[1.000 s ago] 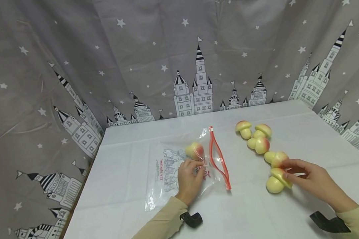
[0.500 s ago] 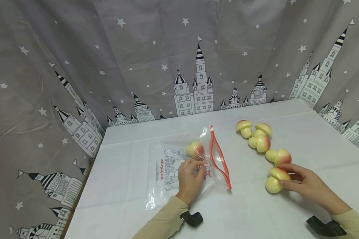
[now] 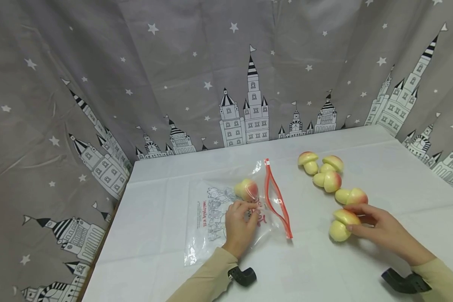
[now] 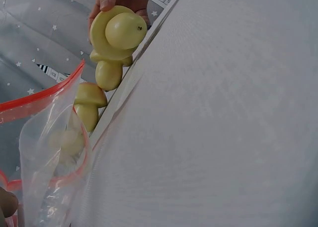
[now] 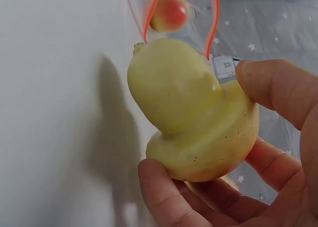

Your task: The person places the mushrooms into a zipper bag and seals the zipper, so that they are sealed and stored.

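My right hand [image 3: 383, 230] grips a yellow toy mushroom [image 3: 340, 230] with a reddish cap, thumb on one side and fingers on the other. In the right wrist view this mushroom [image 5: 171, 88] is held just off the white surface, which bears its shadow. My left hand [image 3: 238, 228] lies over a clear zip bag [image 3: 196, 209] and pinches its film near the mouth. The bag's red zip edges [image 3: 277, 195] stand apart. Inside the bag is one toy mushroom [image 3: 246, 190]. Only a bit of a left finger [image 4: 7, 203] shows in the left wrist view.
To the right of the bag, several more toy mushrooms [image 3: 327, 181] lie in a loose line on the white table [image 3: 154, 218]. One mushroom [image 3: 352, 196] lies just beyond my right hand. A grey curtain [image 3: 173, 63] with castles and stars hangs behind the table.
My right hand has closed on the nearest mushroom and moved it slightly left, away from the mushroom behind it. My left hand and the bag have stayed in place.
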The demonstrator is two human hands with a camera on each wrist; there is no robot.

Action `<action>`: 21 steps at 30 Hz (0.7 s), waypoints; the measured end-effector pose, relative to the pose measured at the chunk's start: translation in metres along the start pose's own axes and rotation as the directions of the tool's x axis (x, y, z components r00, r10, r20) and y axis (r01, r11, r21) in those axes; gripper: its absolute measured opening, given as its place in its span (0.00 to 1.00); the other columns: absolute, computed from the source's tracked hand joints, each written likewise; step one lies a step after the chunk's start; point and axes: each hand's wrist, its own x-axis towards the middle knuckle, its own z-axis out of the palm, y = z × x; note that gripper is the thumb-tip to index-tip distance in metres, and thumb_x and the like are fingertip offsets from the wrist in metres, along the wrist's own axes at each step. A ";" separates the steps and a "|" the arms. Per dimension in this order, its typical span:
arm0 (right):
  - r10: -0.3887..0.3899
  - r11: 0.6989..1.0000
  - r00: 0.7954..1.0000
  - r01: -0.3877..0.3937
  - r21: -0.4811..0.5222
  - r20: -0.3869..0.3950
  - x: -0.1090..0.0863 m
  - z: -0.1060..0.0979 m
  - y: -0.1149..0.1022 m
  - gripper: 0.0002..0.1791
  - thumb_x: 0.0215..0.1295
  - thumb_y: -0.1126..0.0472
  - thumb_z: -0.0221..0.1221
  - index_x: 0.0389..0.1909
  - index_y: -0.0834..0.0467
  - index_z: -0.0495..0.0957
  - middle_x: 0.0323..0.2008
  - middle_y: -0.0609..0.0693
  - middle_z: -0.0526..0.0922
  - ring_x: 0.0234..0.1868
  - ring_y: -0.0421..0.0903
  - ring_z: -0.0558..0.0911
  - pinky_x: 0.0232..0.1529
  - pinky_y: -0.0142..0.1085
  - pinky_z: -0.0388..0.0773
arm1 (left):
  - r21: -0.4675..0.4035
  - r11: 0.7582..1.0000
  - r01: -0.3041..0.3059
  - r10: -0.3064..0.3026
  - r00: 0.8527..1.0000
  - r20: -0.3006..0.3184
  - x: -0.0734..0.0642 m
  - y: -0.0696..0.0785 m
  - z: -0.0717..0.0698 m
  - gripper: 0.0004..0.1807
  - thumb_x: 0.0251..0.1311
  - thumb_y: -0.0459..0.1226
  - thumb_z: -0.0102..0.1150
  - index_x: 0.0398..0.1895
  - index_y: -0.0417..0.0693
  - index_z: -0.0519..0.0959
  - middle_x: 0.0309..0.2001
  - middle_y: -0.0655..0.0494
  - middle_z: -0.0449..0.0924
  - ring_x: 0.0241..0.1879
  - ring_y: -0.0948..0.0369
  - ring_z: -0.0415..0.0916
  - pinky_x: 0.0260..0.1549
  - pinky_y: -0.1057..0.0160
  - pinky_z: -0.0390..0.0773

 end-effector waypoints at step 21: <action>-0.081 0.996 0.994 0.079 0.030 0.077 0.064 0.020 -0.043 0.26 0.64 0.63 0.67 0.62 0.66 0.76 0.56 0.61 0.83 0.47 0.23 0.77 0.47 0.23 0.78 | 0.011 0.999 -0.041 0.041 0.998 -0.037 0.000 -0.004 0.000 0.06 0.52 0.33 0.70 0.34 0.47 0.87 0.35 0.55 0.83 0.37 0.57 0.77 0.41 0.58 0.73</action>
